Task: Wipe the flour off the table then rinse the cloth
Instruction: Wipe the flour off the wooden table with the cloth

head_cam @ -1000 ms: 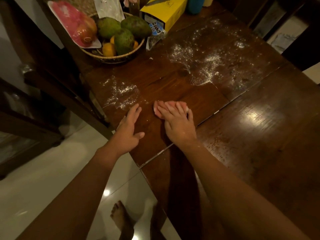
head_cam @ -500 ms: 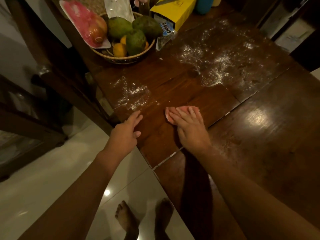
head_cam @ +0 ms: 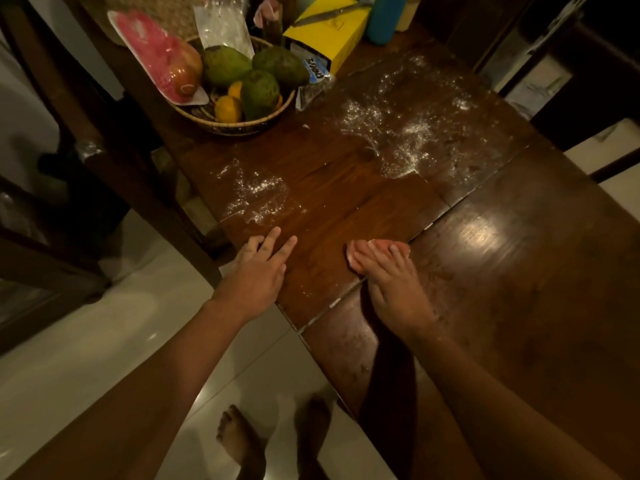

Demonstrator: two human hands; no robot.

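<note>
We see the right hand (head_cam: 391, 285) laid flat on the pink cloth (head_cam: 355, 256), fingers straight and close together, pressing it onto the dark wooden table (head_cam: 519, 271) right by the seam between two table sections. Only the cloth's left edge and a thin strip past the fingertips show. The rest lies under the palm, so we cannot tell its shape or how it is folded. The left hand (head_cam: 256, 275) rests at the table's near left edge, fingers stretched out and slightly spread, holding nothing; its thumb we cannot make out. Just beyond its fingertips lies a smaller flour patch (head_cam: 256, 195), and a larger flour patch (head_cam: 408, 140) spreads farther back, to the right. Behind them a woven basket (head_cam: 242, 125) holds green and orange fruit, partly covered by a pink packet (head_cam: 156, 53) leaning over its rim. A yellow box (head_cam: 329, 32) and a blue bottle (head_cam: 384, 15) are cut off by the top edge. In the dim light the print on the small wrapper (head_cam: 313, 77) beside the basket is unreadable. Below, bare feet (head_cam: 242, 441) stand on pale tiles, one of them close against the table's edge.
</note>
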